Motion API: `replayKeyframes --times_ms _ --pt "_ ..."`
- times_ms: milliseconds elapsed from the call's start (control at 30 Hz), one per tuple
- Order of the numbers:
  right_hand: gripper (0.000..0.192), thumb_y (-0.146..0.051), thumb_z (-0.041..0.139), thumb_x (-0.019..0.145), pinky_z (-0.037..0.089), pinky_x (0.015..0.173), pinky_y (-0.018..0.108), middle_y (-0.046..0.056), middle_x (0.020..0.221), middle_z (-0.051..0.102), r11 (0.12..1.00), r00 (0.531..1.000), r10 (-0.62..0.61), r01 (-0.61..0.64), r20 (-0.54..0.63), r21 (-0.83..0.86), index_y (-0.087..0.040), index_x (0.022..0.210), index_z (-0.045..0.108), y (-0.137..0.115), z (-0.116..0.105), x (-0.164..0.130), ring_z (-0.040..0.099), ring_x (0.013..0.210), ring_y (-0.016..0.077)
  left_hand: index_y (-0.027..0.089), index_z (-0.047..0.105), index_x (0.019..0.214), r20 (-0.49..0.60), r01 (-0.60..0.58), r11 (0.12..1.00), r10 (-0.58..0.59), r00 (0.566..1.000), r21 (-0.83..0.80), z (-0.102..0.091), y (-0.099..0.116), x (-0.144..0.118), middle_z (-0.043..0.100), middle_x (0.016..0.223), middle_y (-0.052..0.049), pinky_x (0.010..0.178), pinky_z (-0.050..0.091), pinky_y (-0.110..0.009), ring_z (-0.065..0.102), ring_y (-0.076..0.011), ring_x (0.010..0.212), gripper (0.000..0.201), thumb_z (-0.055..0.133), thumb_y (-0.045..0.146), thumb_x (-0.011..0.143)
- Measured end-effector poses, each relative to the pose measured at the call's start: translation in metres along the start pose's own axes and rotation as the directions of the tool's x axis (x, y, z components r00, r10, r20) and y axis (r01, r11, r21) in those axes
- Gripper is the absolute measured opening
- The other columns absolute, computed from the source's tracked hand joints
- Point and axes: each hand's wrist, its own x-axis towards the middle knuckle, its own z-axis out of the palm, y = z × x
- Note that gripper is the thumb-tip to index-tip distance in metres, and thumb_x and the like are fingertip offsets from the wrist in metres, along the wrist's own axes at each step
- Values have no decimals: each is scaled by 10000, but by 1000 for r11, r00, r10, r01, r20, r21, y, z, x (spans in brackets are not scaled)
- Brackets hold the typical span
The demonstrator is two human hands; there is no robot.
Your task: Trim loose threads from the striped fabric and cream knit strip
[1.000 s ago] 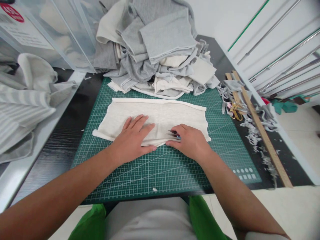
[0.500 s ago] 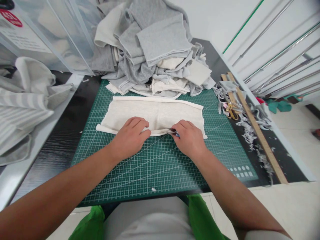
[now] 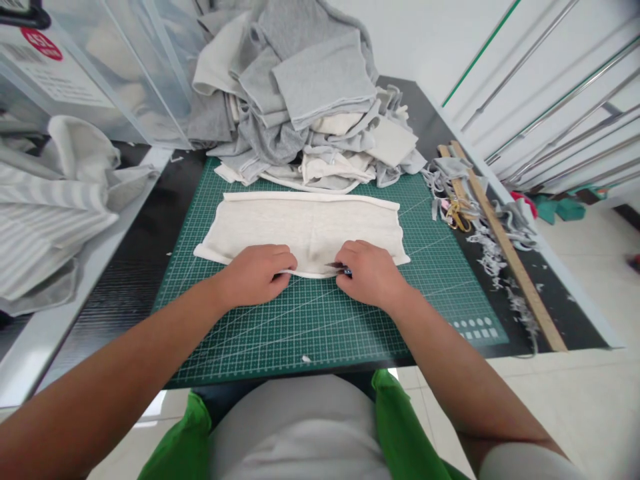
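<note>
A cream fabric piece (image 3: 305, 223) lies flat on the green cutting mat (image 3: 320, 320). My left hand (image 3: 257, 275) is curled and pinches the near edge of the fabric. My right hand (image 3: 371, 273) also grips that near edge, a short way to the right. A small tool with a metal tip and a red and blue part (image 3: 341, 269) sticks out from under my right fingers. The fabric edge between the two hands is slightly lifted.
A heap of grey and cream fabric pieces (image 3: 305, 100) sits at the mat's far edge. Two wooden rulers (image 3: 500, 233), yellow-handled scissors (image 3: 456, 212) and grey fabric scraps (image 3: 500, 260) lie on the right. Striped cloth (image 3: 45, 213) and clear plastic bins (image 3: 100, 67) are on the left.
My left hand went from flat on the fabric to curled at its near edge. Both hands drew back toward me and now pinch the edge.
</note>
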Motion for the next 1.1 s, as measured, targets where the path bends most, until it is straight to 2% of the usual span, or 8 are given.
replayKeyframes --times_ms 133,267,367,467,633,800,933,1100 --pt "109 -278 574 784 400 706 280 33 899 650 996 999 -20 17 35 86 -200 809 646 4 -1 -1 583 860 182 189 602 823 21 -17 991 20 1000 -134 -5 -1 1 583 783 1 698 386 -266 535 -135 759 202 473 303 928" --pt "172 -345 566 833 398 677 275 25 882 652 993 999 36 -37 15 113 -200 790 648 5 2 0 594 795 163 173 524 612 -5 125 985 -126 992 -117 -1 2 6 518 617 15 606 325 -256 477 -107 616 409 428 369 958" --pt "198 -387 580 842 392 665 279 24 874 653 993 999 40 -41 5 109 -208 806 657 5 5 1 596 782 164 182 554 645 -23 200 976 -202 979 -82 4 5 9 547 624 20 580 302 -256 477 -112 601 329 551 405 886" --pt "216 -427 616 828 385 654 280 20 879 652 993 1000 28 -28 7 114 -216 816 661 7 6 2 594 777 163 195 599 727 -21 201 977 -203 979 -72 5 7 9 584 672 20 590 322 -252 507 -119 628 245 616 413 837" --pt "226 -440 661 806 381 645 269 17 891 650 987 999 4 -9 32 159 -213 814 656 12 7 3 585 771 152 194 629 802 0 153 986 -154 988 -71 1 9 6 607 755 6 654 384 -257 543 -128 704 197 583 373 871" --pt "228 -437 669 806 387 671 266 21 907 651 990 999 -16 10 40 144 -213 847 659 12 5 2 588 802 155 215 654 1083 99 -42 996 49 994 -72 -4 15 12 625 925 -25 738 422 -256 593 -139 849 260 441 207 934" --pt "224 -425 677 804 390 674 267 13 893 651 990 998 -50 44 44 134 -210 863 659 11 2 0 588 816 161 196 689 956 161 -149 988 154 975 -44 -5 21 27 609 821 -22 665 410 -260 586 -140 739 242 459 152 894" --pt "238 -428 699 785 399 683 273 16 926 651 988 997 -40 30 69 149 -220 893 663 9 0 -1 594 834 171 190 680 853 89 -143 985 152 984 -102 6 21 34 610 783 -9 663 416 -245 584 -125 730 253 451 246 946"
